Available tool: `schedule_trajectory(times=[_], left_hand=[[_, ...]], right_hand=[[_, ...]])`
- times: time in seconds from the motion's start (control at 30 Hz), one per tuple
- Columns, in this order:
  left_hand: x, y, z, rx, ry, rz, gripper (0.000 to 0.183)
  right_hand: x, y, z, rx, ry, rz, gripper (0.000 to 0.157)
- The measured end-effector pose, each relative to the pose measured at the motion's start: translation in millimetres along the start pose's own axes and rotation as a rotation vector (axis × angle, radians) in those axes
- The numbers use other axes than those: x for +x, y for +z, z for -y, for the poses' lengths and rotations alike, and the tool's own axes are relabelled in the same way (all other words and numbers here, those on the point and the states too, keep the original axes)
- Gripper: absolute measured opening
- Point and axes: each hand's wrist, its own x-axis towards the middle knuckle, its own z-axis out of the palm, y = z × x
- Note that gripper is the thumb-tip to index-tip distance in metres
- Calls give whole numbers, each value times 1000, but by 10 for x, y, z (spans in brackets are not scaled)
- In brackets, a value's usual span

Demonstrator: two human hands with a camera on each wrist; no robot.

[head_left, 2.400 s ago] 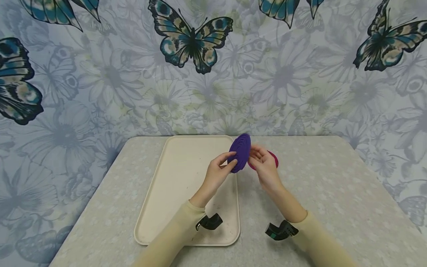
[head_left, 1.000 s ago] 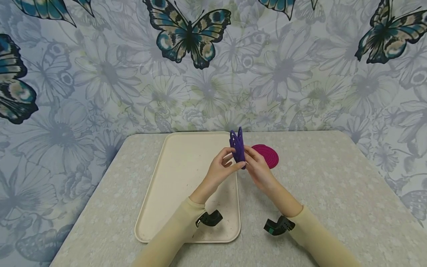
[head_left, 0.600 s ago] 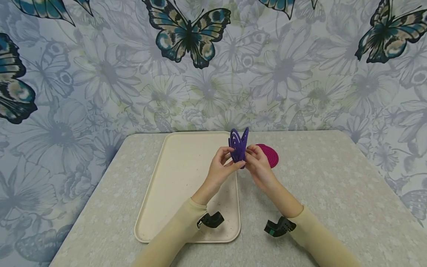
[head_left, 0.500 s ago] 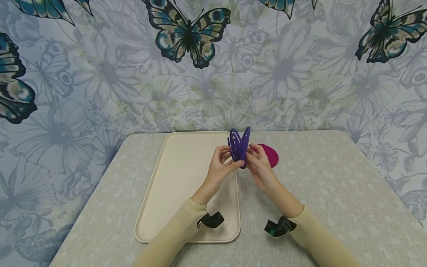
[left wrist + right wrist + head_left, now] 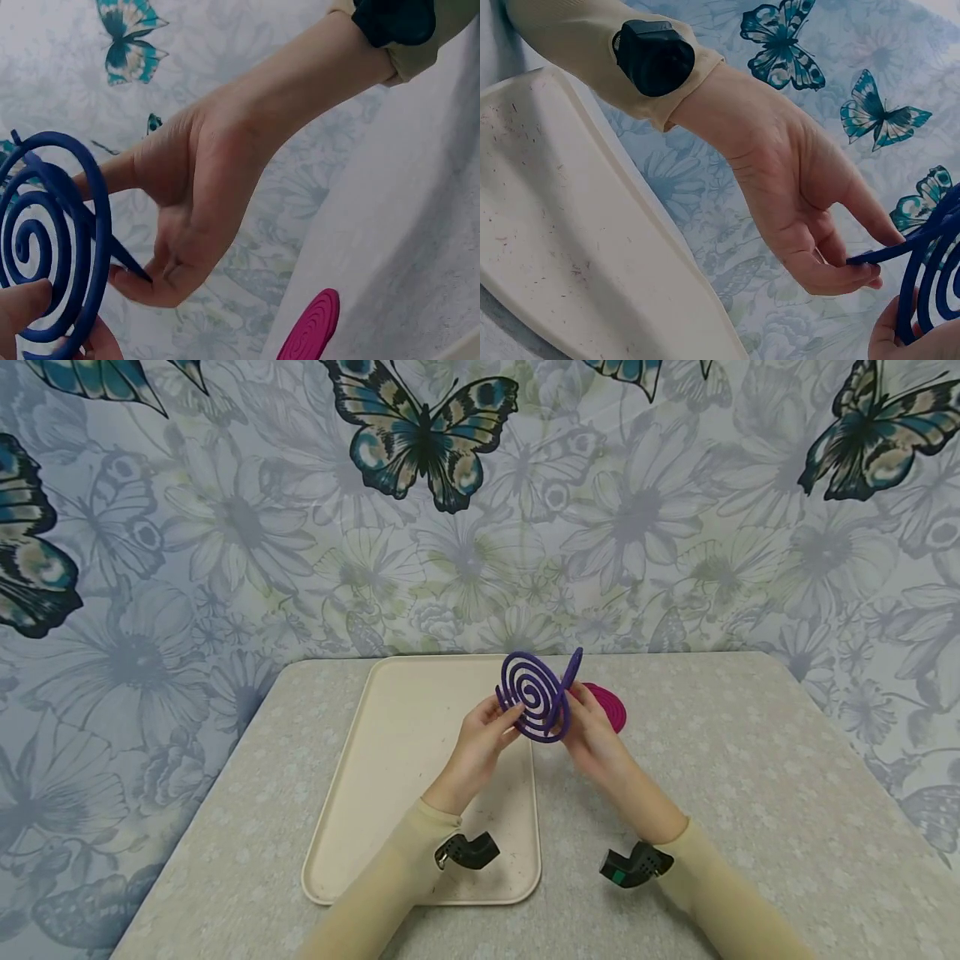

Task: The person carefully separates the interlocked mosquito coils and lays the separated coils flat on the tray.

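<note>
Above the tray's right edge, both hands hold a purple spiral coil (image 5: 531,696) up in the air. One flat spiral faces the head camera, its windings slightly spread; a second part stands nearly edge-on at the right. My left hand (image 5: 477,745) pinches the facing spiral at its lower left, thumb (image 5: 30,304) across the front. My right hand (image 5: 600,747) grips the edge-on part between thumb and fingers, plain in the right wrist view, where the coil (image 5: 906,300) looks blue. Behind the right hand lies a magenta spiral disc (image 5: 611,708), partly hidden.
A cream tray (image 5: 412,777) lies on the left half of the grey patterned table (image 5: 750,777). Small dark specks show on it in the right wrist view. A backdrop (image 5: 630,527) with butterflies and flowers stands behind the table. Black cameras are worn on both wrists.
The purple coil, a single closed disc at first, has been turned edge-on and spread into two parts. Its left spiral has swung round to face the head camera. The hands have moved slightly apart.
</note>
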Motion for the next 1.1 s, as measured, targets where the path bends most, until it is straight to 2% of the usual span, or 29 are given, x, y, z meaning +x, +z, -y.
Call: schedule_trajectory(times=[0.1, 0.27, 0.5, 0.67, 0.73, 0.9, 0.97, 1.1], left_hand=[[4, -24, -32, -13, 9, -9, 19], [1, -59, -89, -30, 32, -85, 5], [21, -115, -156, -76, 74, -161, 14], [35, -133, -151, -31, 122, -206, 12], [38, -136, -142, -12, 143, -223, 19], [35, -143, -134, 9, 193, -253, 50], [35, -145, -135, 11, 209, -259, 58], [35, -151, -138, 28, 224, -273, 65]], right_hand=[[30, -18, 26, 13, 1, -47, 8], [69, -89, 94, 52, 0, -146, 13], [95, -140, 187, 22, -41, -216, 14], [92, -147, 176, -56, -98, -211, 18], [91, -152, 166, -93, -124, -214, 19], [93, -154, 156, -134, -139, -213, 20], [91, -150, 157, -146, -143, -210, 28], [85, -143, 148, -202, -169, -224, 52]])
